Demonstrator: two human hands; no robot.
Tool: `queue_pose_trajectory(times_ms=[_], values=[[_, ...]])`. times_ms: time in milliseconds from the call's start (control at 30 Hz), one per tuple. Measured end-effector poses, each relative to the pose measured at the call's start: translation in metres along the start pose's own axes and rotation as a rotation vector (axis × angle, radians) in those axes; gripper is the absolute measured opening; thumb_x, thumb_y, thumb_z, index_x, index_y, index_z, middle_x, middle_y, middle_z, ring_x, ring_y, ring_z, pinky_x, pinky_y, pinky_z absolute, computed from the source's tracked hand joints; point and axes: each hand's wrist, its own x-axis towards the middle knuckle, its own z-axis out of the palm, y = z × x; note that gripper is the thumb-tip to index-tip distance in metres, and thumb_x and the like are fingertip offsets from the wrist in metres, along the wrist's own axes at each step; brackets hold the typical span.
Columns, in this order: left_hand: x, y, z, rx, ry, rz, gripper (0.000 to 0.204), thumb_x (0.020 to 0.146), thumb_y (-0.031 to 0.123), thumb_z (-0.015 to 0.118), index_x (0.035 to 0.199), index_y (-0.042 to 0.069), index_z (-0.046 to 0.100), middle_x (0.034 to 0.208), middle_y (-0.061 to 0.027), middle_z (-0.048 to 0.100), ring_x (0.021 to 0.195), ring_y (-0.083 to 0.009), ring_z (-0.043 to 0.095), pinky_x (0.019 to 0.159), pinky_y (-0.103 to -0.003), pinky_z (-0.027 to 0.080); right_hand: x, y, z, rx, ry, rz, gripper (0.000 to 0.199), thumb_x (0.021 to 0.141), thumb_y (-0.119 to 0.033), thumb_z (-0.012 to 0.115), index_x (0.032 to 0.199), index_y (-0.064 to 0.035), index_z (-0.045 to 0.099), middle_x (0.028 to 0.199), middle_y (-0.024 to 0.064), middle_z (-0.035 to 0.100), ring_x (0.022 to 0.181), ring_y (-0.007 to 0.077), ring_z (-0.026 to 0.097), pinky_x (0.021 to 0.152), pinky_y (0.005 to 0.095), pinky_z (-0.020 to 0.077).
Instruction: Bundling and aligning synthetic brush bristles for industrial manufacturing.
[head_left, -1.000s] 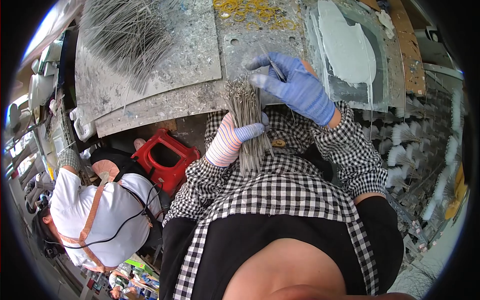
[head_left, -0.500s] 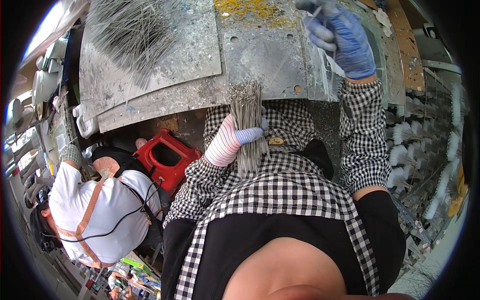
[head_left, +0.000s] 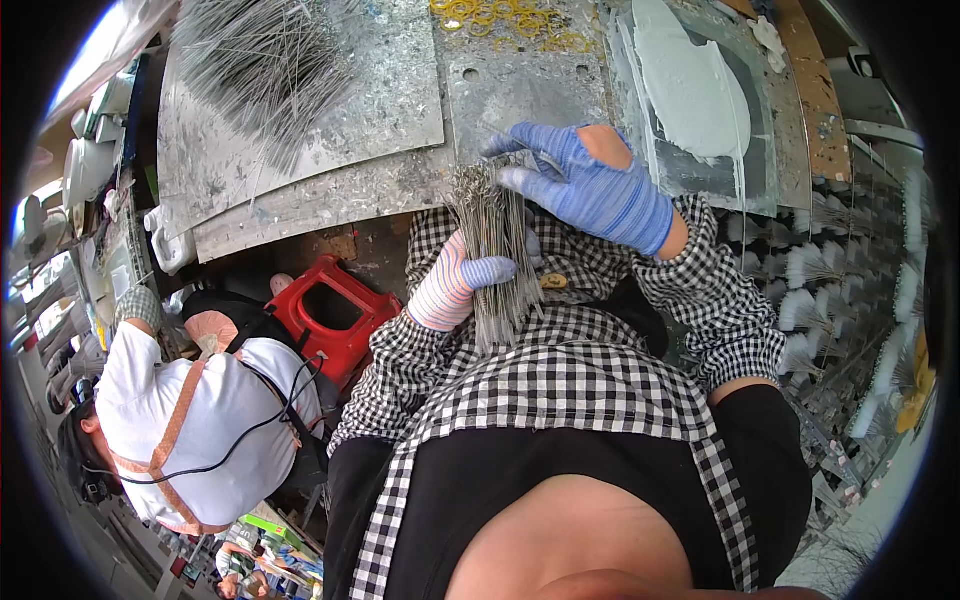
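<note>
My left hand (head_left: 450,285), in a white glove with orange and blue stripes, is wrapped round an upright bundle of thin grey metal wires (head_left: 490,230) in front of my lap. The wires have twisted, looped upper ends, and their lower ends fan out below my fist. At the top of the bundle is my right hand (head_left: 590,185), in a blue glove with a hole at its back. Its thumb and forefinger close about the wire tops; how many wires they pinch is hidden. White paste (head_left: 690,90) lies spread on a dark plate (head_left: 755,165) to the right.
A large heap of loose wires (head_left: 260,70) lies on a metal sheet (head_left: 390,130) at the table's left. Yellow rings (head_left: 500,18) are scattered at the back. A red stool (head_left: 370,330) and a seated co-worker (head_left: 210,420) are on the left; racks of white-tipped wires (head_left: 815,265) stand right.
My right hand has come from above the paste plate, down and left to the top of the wire bundle. The left hand keeps its hold in nearly the same place.
</note>
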Motion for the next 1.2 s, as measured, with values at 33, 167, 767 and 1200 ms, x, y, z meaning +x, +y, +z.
queue_pose_trajectory(times_ms=[33, 167, 767, 1200], values=[[0.0, -0.001, -0.002, 0.0, -0.001, -0.001, 0.058, 0.076, 0.01, 0.073, 0.13, 0.002, 0.055, 0.114, -0.0099, 0.068, 0.108, -0.0226, 0.066, 0.096, -0.038, 0.053, 0.001, 0.005, 0.003, 0.0, 0.0, 0.001, 0.034, 0.091, -0.041, 0.069, 0.113, -0.0152, 0.073, 0.076, 0.0103, 0.071, 0.071, 0.0214, 0.07, 0.067, 0.0356, 0.0558], [0.004, -0.006, -0.006, 0.029, -0.062, -0.015, 0.06, 0.073, 0.014, 0.071, 0.13, 0.002, 0.056, 0.115, -0.0106, 0.068, 0.109, -0.0233, 0.065, 0.098, -0.039, 0.052, 0.005, 0.023, 0.006, -0.139, 0.079, -0.234, 0.029, 0.091, -0.037, 0.069, 0.108, -0.0145, 0.074, 0.082, 0.0122, 0.073, 0.074, 0.0278, 0.071, 0.07, 0.0375, 0.0568], [0.016, -0.014, -0.015, -0.105, -0.272, -0.051, 0.08, 0.073, 0.019, 0.08, 0.142, -0.002, 0.045, 0.118, -0.0115, 0.064, 0.111, -0.0232, 0.063, 0.101, -0.039, 0.05, 0.046, 0.038, -0.037, 0.715, 0.058, 0.14, 0.038, 0.099, -0.044, 0.061, 0.118, -0.0111, 0.063, 0.066, -0.0089, 0.042, 0.051, 0.0021, 0.038, 0.044, 0.0191, 0.0348], [0.015, -0.012, -0.009, -0.089, -0.168, -0.032, 0.076, 0.067, 0.018, 0.078, 0.136, 0.004, 0.048, 0.1, -0.0077, 0.061, 0.098, -0.0237, 0.06, 0.093, -0.04, 0.05, 0.042, 0.056, -0.037, 0.564, 0.22, -0.333, 0.034, 0.1, -0.042, 0.059, 0.111, -0.0125, 0.07, 0.068, -0.0045, 0.054, 0.055, 0.0056, 0.049, 0.054, 0.0232, 0.0478]])
